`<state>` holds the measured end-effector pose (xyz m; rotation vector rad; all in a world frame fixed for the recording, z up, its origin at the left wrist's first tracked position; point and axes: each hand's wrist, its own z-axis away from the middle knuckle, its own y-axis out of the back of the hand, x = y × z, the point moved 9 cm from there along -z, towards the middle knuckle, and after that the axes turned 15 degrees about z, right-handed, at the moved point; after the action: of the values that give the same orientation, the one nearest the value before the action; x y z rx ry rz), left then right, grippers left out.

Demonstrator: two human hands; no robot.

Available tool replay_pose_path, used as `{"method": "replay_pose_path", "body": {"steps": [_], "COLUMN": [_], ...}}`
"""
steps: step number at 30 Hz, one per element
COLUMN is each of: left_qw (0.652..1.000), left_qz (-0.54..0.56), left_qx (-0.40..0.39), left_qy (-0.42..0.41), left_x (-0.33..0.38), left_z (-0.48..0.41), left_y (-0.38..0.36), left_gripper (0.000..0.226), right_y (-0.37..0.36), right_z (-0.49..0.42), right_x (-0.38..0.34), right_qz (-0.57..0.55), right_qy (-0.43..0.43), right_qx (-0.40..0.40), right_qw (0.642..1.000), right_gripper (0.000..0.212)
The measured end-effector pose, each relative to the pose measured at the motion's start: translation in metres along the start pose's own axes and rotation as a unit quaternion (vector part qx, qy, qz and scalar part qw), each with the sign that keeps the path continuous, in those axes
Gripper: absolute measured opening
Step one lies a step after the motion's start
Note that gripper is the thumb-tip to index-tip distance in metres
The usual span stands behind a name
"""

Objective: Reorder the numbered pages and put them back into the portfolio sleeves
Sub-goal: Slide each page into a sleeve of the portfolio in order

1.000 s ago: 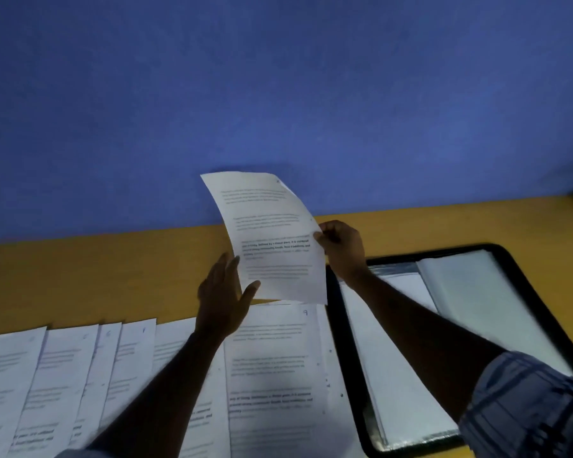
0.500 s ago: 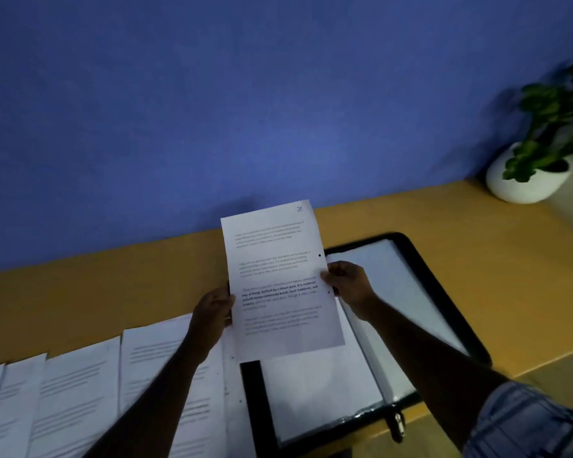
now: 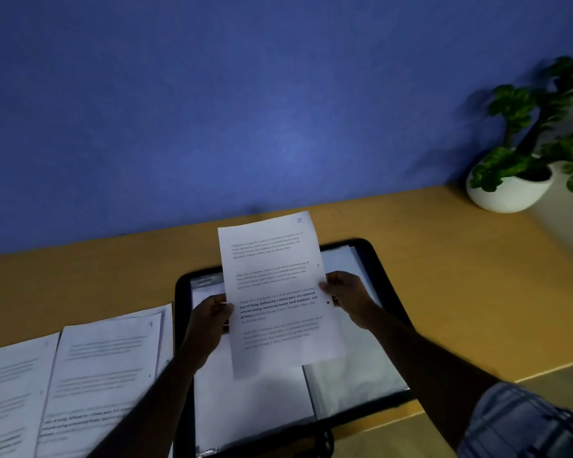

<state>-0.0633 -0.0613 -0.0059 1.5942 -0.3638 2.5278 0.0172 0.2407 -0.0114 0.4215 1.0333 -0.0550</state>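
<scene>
A: Where is the sheet sitting right now?

B: The page (image 3: pixel 278 292) is hanging in the air over the open portfolio (image 3: pixel 182 292). As far as I can tell it isn't touching it, since both hands are holding it up by its long edges.

A: Gripping, or just steadying?

B: Gripping. The left hand (image 3: pixel 209 320) is pinching the left edge about halfway down. The right hand (image 3: pixel 348 294) is pinching the right edge a little farther up, fingers curling round it.

A: And which way is it running?

B: Its long axis is pointing away from the person toward the blue wall (image 3: pixel 278 110), leaning a touch to the right. The handwritten number is sitting at the far right corner — it's looking like a 3. The portfolio's spine (image 3: pixel 311 391) is running nearly the same way, so the sheet is roughly lining up with the sleeves.

A: Which sleeve is it closer to?

B: The bottom edge is hovering over the left sleeve (image 3: pixel 252 398), just beside the spine. The right sleeve (image 3: pixel 358 375) is lying beyond that, beside the right forearm. I'd say the left hand is the nearer one for guiding it in — though I can't tell where that sleeve is opening.

A: The others?

B: The loose pages (image 3: pixel 106 368) are lying in an overlapping row on the desk (image 3: pixel 444 276), left of the portfolio. The one marked 9 is lying close to it.
</scene>
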Motion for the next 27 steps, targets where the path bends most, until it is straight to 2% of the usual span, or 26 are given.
{"method": "replay_pose_path", "body": {"steps": [7,9,16,19,21,23,27], "left_qw": [1.0,1.0,0.998,0.994,0.966,0.919,0.855], "left_qz": [0.004,0.013,0.008,-0.109,-0.243,-0.351,-0.458], "left_qx": [-0.007,-0.012,-0.04,-0.014,-0.012,-0.03,-0.049], "left_qy": [0.009,0.021,0.05,0.002,-0.086,-0.176,-0.238], "left_x": [-0.006,-0.013,-0.021,-0.017,-0.006,0.001,-0.003], "left_z": [-0.012,-0.018,-0.034,-0.047,-0.057,-0.067,-0.084], "left_y": [-0.01,-0.015,-0.044,-0.05,-0.061,-0.084,-0.128], "left_gripper": [0.017,0.018,0.016,0.013,0.015,0.018,0.033], "right_y": [-0.003,-0.003,0.038,0.07,0.091,0.112,0.141], "right_z": [-0.001,-0.002,-0.018,-0.027,-0.036,-0.048,-0.076], "right_x": [-0.004,-0.003,0.0,-0.003,-0.003,-0.009,-0.03], "right_qz": [-0.048,-0.051,0.003,-0.022,-0.044,-0.065,-0.067], "right_qy": [-0.011,-0.009,0.017,0.038,0.047,0.063,0.088], "right_qx": [-0.074,-0.082,0.01,0.05,0.062,0.056,0.025], "right_qw": [0.996,0.995,1.0,0.998,0.996,0.994,0.994], "right_gripper": [0.032,0.033,0.022,0.021,0.045,0.058,0.083]}}
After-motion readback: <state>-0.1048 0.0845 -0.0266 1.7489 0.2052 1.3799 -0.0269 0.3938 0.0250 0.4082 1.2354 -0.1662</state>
